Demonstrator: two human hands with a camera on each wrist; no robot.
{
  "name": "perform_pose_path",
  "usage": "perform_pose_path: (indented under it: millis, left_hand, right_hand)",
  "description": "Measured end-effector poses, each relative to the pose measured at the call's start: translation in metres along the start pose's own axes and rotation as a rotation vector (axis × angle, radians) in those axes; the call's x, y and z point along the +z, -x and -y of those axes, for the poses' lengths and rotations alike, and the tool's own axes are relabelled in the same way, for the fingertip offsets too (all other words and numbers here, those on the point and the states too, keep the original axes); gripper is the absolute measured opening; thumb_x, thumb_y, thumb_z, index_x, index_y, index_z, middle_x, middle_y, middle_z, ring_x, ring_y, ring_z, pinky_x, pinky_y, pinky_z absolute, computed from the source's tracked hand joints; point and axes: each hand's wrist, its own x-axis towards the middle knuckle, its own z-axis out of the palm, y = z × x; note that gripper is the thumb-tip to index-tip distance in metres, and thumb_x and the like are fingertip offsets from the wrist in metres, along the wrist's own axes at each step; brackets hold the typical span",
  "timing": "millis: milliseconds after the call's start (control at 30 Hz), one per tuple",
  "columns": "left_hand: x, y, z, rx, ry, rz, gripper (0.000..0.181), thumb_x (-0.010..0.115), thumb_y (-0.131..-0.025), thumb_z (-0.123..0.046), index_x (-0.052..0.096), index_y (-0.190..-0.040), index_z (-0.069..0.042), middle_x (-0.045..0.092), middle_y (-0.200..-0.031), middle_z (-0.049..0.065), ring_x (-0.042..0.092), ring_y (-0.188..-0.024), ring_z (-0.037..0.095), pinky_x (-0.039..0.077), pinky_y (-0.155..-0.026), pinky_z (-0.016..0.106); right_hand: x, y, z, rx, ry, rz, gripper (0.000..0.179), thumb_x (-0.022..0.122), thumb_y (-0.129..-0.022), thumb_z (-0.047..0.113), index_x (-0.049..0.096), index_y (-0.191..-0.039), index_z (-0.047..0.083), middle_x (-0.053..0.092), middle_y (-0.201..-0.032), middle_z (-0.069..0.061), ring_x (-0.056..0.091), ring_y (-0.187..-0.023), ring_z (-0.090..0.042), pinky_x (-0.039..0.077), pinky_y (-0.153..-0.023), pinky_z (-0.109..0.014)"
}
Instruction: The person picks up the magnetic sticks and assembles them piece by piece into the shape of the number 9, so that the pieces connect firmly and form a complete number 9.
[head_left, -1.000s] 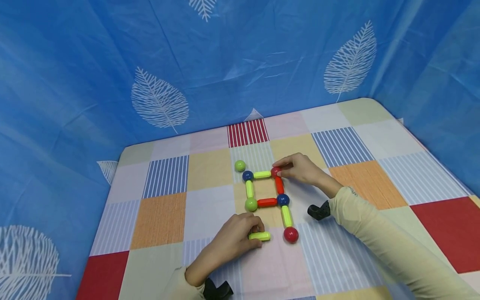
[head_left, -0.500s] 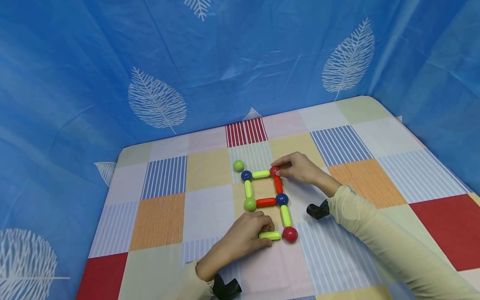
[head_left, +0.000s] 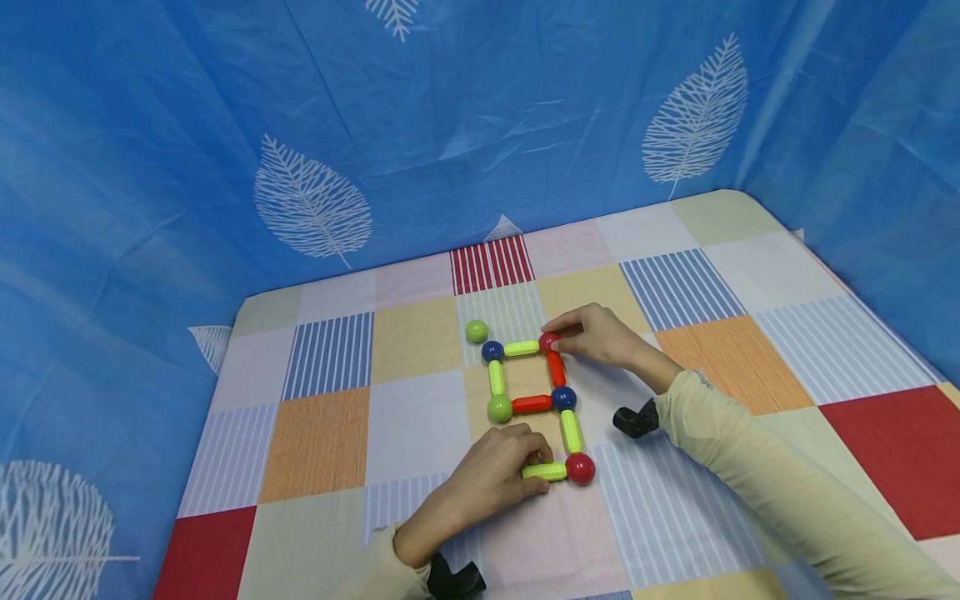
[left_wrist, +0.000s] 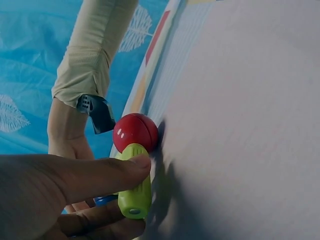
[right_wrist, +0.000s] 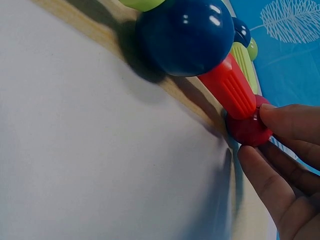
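My left hand pinches a yellow-green rod between thumb and fingers. The rod's far end meets the near red ball. My right hand holds the far red ball at a corner of a square of rods and balls. That square has a red rod on its near side and another red rod on its right. Its other corners are a blue ball, a green ball and a second blue ball. A yellow-green rod joins this last one to the near red ball.
A loose green ball lies just beyond the square's far left corner. The table has a patchwork cloth. Blue curtains with white leaves stand behind and at both sides. Each wrist wears a black camera mount.
My left hand has moved right with the yellow-green rod, and its end now meets the near red ball. My right hand stays at the far red ball.
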Motion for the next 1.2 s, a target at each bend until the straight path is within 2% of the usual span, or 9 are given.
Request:
perform_pose_path:
  millis: [200,433,633,733,900,1033,1133,1200]
  left_hand:
    - [0.001,0.0,0.0,-0.02,0.013,0.002,0.022,0.085,-0.077,-0.02,0.072,-0.093,-0.015,0.055,-0.075,-0.011,0.047,-0.067,0.0,0.039,-0.062,0.016]
    - [0.001,0.002,0.001,-0.022,0.01,-0.004,0.023,0.086,-0.076,-0.017,0.072,-0.094,-0.015,0.055,-0.076,-0.011,0.047,-0.067,0.0,0.039,-0.062,0.016]
    - [-0.004,0.006,0.0,-0.015,0.017,-0.023,0.025,0.086,-0.075,-0.017,0.073,-0.096,-0.015,0.057,-0.078,-0.01,0.049,-0.07,0.0,0.041,-0.064,0.016]
    - [-0.017,0.007,0.002,-0.015,0.066,-0.057,0.022,0.082,-0.08,-0.018,0.073,-0.099,-0.012,0.061,-0.084,-0.005,0.055,-0.075,0.005,0.044,-0.067,0.017]
    - [-0.057,-0.002,0.013,-0.012,0.168,-0.183,0.02,0.073,-0.088,-0.015,0.071,-0.105,-0.006,0.067,-0.099,0.007,0.062,-0.089,0.02,0.051,-0.075,0.032]
    - [-0.082,-0.02,0.037,-0.01,0.202,-0.315,0.021,0.07,-0.09,-0.012,0.07,-0.11,-0.005,0.066,-0.108,0.012,0.062,-0.096,0.027,0.052,-0.078,0.042]
    - [-0.089,-0.035,0.059,-0.051,0.242,-0.377,0.027,0.069,-0.091,-0.012,0.068,-0.117,-0.004,0.062,-0.117,0.015,0.059,-0.107,0.033,0.052,-0.082,0.046]
    - [-0.089,-0.043,0.073,-0.103,0.264,-0.393,0.032,0.068,-0.092,-0.012,0.065,-0.122,-0.003,0.058,-0.124,0.017,0.055,-0.115,0.037,0.05,-0.086,0.048]
  right_hand:
    - [-0.001,0.001,0.001,0.0,-0.011,0.002,0.028,0.066,-0.091,0.002,0.069,-0.118,-0.001,0.069,-0.116,-0.016,0.062,-0.104,-0.027,0.051,-0.085,-0.036]
    - [0.0,0.002,0.0,-0.037,-0.006,-0.017,0.027,0.065,-0.089,0.001,0.07,-0.116,-0.001,0.07,-0.112,-0.015,0.063,-0.099,-0.024,0.052,-0.079,-0.031]
    - [0.0,0.001,-0.001,-0.014,-0.014,-0.004,0.029,0.066,-0.09,0.002,0.07,-0.118,-0.001,0.069,-0.115,-0.015,0.063,-0.103,-0.026,0.052,-0.083,-0.035]
    - [-0.001,0.0,-0.001,-0.006,-0.017,-0.006,0.028,0.066,-0.09,0.002,0.07,-0.118,-0.001,0.069,-0.115,-0.015,0.063,-0.103,-0.026,0.052,-0.083,-0.034]
    - [-0.004,0.002,0.0,-0.01,-0.016,-0.016,0.028,0.066,-0.09,0.002,0.07,-0.118,-0.001,0.069,-0.115,-0.016,0.063,-0.102,-0.026,0.052,-0.084,-0.034]
    - [-0.003,0.004,0.0,-0.016,-0.027,-0.013,0.029,0.066,-0.09,0.001,0.069,-0.118,-0.002,0.068,-0.116,-0.016,0.062,-0.103,-0.026,0.052,-0.084,-0.035]
    - [0.001,0.005,-0.002,-0.023,-0.04,-0.013,0.029,0.066,-0.09,0.0,0.069,-0.118,-0.002,0.068,-0.116,-0.016,0.062,-0.102,-0.026,0.052,-0.083,-0.034]
    - [0.004,0.006,-0.003,-0.028,-0.048,-0.01,0.028,0.066,-0.09,0.0,0.069,-0.118,-0.002,0.068,-0.116,-0.016,0.062,-0.102,-0.026,0.052,-0.083,-0.035]
